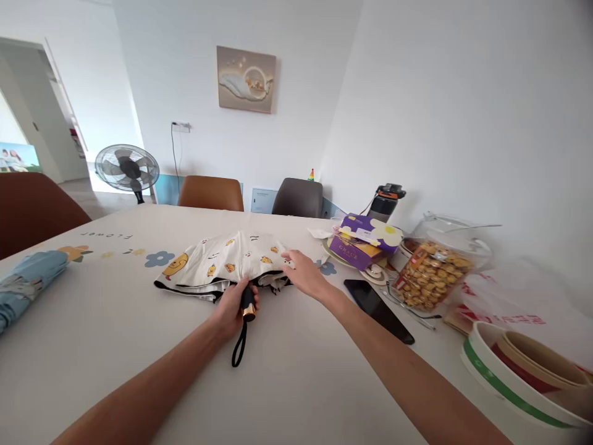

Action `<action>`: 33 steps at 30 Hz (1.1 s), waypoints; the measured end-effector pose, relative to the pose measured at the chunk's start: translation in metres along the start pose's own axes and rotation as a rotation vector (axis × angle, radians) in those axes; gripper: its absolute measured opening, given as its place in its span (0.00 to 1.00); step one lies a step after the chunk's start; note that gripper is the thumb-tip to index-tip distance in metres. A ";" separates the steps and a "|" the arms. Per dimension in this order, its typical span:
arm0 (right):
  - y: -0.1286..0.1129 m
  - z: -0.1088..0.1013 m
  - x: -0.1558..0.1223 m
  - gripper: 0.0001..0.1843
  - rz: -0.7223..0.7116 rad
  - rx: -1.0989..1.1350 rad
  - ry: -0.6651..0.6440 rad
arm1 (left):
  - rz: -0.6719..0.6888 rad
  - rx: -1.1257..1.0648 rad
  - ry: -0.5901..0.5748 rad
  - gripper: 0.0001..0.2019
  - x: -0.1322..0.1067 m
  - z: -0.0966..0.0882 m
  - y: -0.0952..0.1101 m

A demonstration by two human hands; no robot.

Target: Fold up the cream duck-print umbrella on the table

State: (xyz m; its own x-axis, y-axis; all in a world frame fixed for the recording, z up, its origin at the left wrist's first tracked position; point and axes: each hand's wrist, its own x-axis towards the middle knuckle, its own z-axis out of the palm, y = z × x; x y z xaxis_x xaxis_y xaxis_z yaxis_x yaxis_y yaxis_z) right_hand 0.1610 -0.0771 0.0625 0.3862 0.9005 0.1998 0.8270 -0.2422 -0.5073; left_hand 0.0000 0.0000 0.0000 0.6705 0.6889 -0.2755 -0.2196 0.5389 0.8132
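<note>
A folding umbrella [241, 253] lies on the table, its white canopy printed with yellow chick figures and edged in black. The canopy is bunched and partly spread, with loose folds along the near rim. My left hand [230, 304] is wrapped round the short black handle [248, 303], which has a gold band and points towards me. From the handle's end hangs a black wrist strap [239, 346]. At the right side of the canopy, my right hand [303, 273] holds the fabric edge between thumb and fingers; the fingertips are partly hidden.
A folded blue umbrella [30, 284] lies at the left. On the right are a phone [380, 309], glasses [412, 309], a purple box [370, 232], a jar of snacks [430, 272], a plastic bag [523, 303] and tape rolls [519, 371]. Chairs [210, 191] stand behind the table.
</note>
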 end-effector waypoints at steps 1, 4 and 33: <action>0.004 0.002 0.007 0.19 0.033 0.006 0.012 | -0.005 0.003 -0.002 0.13 0.000 0.000 0.000; 0.021 0.003 0.019 0.17 0.214 0.067 0.088 | -0.018 0.019 0.022 0.15 -0.006 0.005 -0.001; -0.089 -0.025 0.048 0.06 0.183 1.058 -0.058 | -0.132 -0.112 -0.049 0.10 -0.017 0.017 -0.021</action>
State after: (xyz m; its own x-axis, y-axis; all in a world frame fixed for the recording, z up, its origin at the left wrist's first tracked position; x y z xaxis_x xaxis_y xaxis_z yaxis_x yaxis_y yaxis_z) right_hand 0.1160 -0.0216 0.1377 0.4258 0.9046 0.0212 -0.0257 0.0355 -0.9990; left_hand 0.0054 -0.0313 -0.0034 0.7317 0.5857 -0.3487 -0.2034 0.6759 0.7084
